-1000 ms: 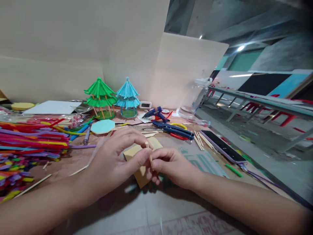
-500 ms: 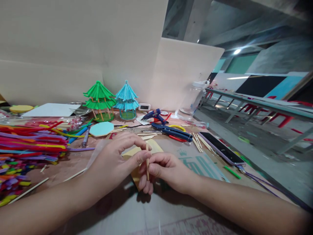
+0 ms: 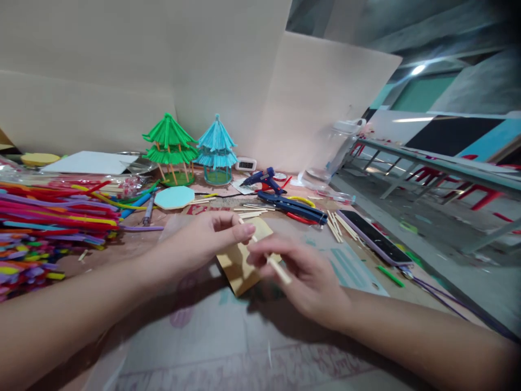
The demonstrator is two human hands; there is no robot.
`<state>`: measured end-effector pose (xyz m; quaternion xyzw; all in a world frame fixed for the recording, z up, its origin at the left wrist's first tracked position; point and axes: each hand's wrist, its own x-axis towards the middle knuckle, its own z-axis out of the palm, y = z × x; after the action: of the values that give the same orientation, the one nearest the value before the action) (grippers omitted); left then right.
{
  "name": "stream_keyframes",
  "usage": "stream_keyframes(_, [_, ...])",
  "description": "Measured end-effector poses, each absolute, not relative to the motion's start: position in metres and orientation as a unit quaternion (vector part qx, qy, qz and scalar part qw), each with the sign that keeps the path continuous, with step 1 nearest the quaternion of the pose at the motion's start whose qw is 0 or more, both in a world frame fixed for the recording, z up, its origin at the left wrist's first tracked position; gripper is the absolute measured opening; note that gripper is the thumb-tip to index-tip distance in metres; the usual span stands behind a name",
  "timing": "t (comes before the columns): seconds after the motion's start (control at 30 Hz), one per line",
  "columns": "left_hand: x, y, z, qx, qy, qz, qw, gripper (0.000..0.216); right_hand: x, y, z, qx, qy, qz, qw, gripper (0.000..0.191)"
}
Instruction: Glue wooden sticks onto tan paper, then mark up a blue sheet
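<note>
A thin pale wooden stick (image 3: 279, 270) slants between my two hands, its near end lowest and to the right. My left hand (image 3: 220, 233) pinches its upper part between thumb and index finger. Around its lower part, my right hand (image 3: 307, 271) has its fingers closed, a little smeared by motion. Directly beneath the hands lies a small tan square of card or paper (image 3: 238, 276), partly covered by them.
Bundles of pipe cleaners (image 3: 57, 222) fill the left side. Behind stand a green pagoda model (image 3: 169, 146) and a blue one (image 3: 216, 149), a pale blue octagon (image 3: 175, 197), a glue gun (image 3: 264, 179) and cutters (image 3: 291, 206). Loose sticks (image 3: 334, 227) and a phone (image 3: 374, 237) lie right.
The stick has gone from upright to slanting, its lower end swinging right toward me. My right hand has shifted right and its grip has changed. The whole view has tilted slightly.
</note>
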<state>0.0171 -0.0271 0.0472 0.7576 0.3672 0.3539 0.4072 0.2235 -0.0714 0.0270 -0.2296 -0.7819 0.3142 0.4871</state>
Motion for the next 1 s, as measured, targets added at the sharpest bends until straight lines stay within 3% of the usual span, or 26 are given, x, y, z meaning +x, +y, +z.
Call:
stream_keyframes(0.17, [0.004, -0.017, 0.042, 0.885, 0.326, 0.235, 0.238, 0.031, 0.227, -0.060, 0.028, -0.322, -0.754, 0.287, 0.495, 0.031])
stream_keyframes(0.27, [-0.004, -0.007, 0.030, 0.936, 0.269, 0.125, 0.189, 0.038, 0.226, -0.059, 0.025, -0.333, -0.802, 0.282, 0.408, 0.040])
stream_keyframes(0.4, [-0.003, -0.003, 0.013, 0.942, 0.276, 0.117, 0.148, 0.045, 0.225, -0.057, 0.021, -0.343, -0.856, 0.243, 0.303, 0.035])
stream_keyframes(0.67, [0.000, -0.001, 0.003, 0.937, 0.286, 0.139, 0.142, 0.046, 0.222, -0.051, 0.018, -0.262, -0.905, 0.200, 0.269, 0.028])
stream_keyframes(0.8, [0.000, -0.001, 0.003, 0.936, 0.289, 0.136, 0.146, 0.044, 0.222, -0.050, 0.021, -0.295, -0.913, 0.149, 0.239, 0.027])
stream_keyframes(1.0, [0.000, -0.002, 0.002, 0.934, 0.287, 0.149, 0.154, 0.045, 0.221, -0.050, 0.022, -0.277, -0.914, 0.170, 0.243, 0.030])
